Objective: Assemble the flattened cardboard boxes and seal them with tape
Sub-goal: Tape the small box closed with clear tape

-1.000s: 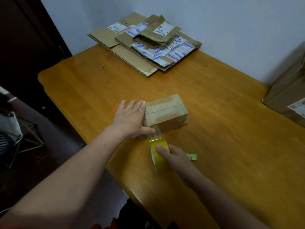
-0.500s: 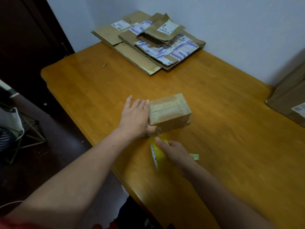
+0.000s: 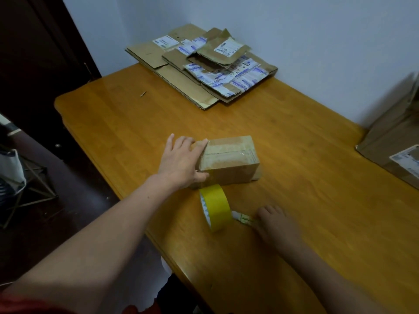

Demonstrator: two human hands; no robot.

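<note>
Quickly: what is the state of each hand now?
Left hand: open, pressing flat on the box.
Right hand: blurred beside a small green item; cannot be told.

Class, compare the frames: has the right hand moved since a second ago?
Yes. The right hand has left the tape roll it was touching and now lies to the roll's right, beside a small green-and-white item.

Your wooden table carries a small taped box. Just nearer you than the box, a yellow tape roll stands on edge. Well beyond the box lies a stack of flattened cartons. Far right of it sits a large carton.
</note>
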